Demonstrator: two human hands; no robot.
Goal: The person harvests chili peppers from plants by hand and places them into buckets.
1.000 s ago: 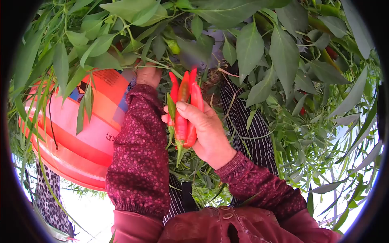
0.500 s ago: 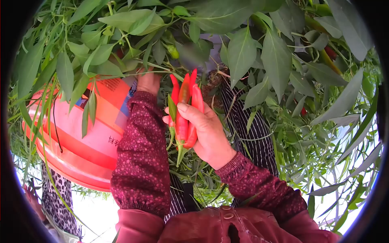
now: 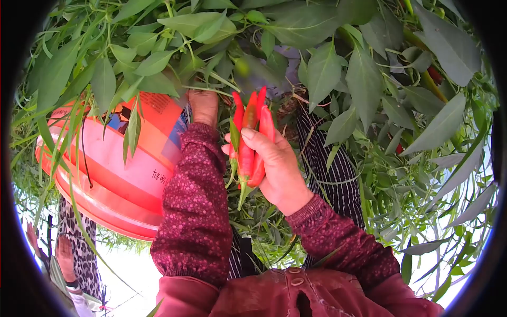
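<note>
Several red peppers (image 3: 248, 142) with green stems lie in my right hand (image 3: 280, 164), its thumb pressed over them and their tips pointing up. A small green leaf is caught beside them. My left hand (image 3: 203, 105) reaches up under the leaves of the pepper plant (image 3: 206, 29); its fingers are hidden by the foliage, so what they hold, if anything, does not show. Close to my left forearm is a red bucket (image 3: 121, 169), partly behind hanging leaves.
Dense foliage (image 3: 406, 174) fills the right side, with a red pepper (image 3: 435, 75) among it. At the lower left are another person's hands (image 3: 65, 258) and a leopard-print garment (image 3: 87, 248). Striped fabric (image 3: 338, 174) shows behind my right hand.
My right hand with the peppers, my left arm and the bucket appear slightly further right in view. The other person's hands have come into clearer view at the lower left.
</note>
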